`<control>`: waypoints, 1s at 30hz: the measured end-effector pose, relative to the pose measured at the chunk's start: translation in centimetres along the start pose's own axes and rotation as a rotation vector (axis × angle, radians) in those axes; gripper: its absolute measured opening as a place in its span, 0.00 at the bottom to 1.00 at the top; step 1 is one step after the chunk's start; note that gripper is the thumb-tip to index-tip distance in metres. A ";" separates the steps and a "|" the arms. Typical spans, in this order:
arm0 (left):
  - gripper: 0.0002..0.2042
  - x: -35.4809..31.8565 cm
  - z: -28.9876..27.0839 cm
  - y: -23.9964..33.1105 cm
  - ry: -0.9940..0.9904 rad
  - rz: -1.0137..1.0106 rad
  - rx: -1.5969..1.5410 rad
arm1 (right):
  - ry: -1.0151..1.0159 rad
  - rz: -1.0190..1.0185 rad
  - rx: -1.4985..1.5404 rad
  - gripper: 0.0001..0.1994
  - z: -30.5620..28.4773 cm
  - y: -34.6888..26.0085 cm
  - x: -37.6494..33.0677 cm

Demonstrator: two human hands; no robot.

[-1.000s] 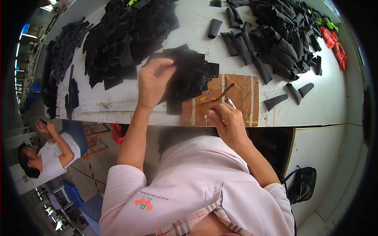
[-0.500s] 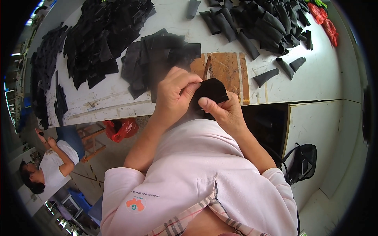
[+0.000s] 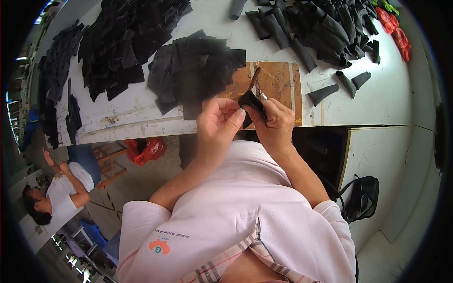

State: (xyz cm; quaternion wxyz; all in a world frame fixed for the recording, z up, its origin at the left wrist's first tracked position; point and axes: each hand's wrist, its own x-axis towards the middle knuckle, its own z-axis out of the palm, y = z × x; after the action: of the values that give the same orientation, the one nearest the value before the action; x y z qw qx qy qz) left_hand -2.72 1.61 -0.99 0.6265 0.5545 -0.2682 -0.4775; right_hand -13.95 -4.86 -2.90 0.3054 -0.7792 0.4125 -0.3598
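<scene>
A small black fabric piece [image 3: 253, 103], bent into a curl, is held up at the table's front edge. My right hand [image 3: 276, 121] grips its right side, with the fingers curled around it. At its lower left edge, my left hand [image 3: 218, 121] pinches it between thumb and fingertips. Just beyond the fabric lies a brown board [image 3: 283, 87] with a worn surface. A thin brown stick [image 3: 255, 77] rises past the fabric's top; its lower end is hidden. To the left of the board spreads a stack of flat black fabric pieces [image 3: 193, 66].
A larger heap of black pieces [image 3: 127, 45] covers the far left. Rolled black tubes [image 3: 325, 33] pile up at the far right, with a few loose ones nearer. Red plastic bags [image 3: 144, 150] hang below the table at left. Another person [image 3: 66, 188] sits at the left.
The black fabric, opened out toward me before, is now curled and turned more edge-on. My right fingers have come over its right side; my left hand has shifted slightly right and down.
</scene>
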 end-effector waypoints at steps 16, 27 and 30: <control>0.03 1.3 -1.0 -0.8 0.039 -0.162 0.221 | -0.010 -0.491 -0.504 0.06 -0.3 0.8 -0.9; 0.02 0.3 -0.1 0.2 0.042 0.106 0.346 | -0.206 -0.033 0.138 0.20 -1.6 -1.8 -0.9; 0.04 0.3 -0.2 -0.2 0.040 0.335 0.465 | -0.095 -0.041 0.169 0.05 -1.1 -2.1 -0.6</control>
State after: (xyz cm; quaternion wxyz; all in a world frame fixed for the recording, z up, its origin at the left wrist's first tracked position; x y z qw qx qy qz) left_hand -2.53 1.47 -1.26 0.5579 0.6405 -0.4462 -0.2818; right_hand -14.18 -3.56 -0.87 0.3818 -0.7750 0.3498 -0.3622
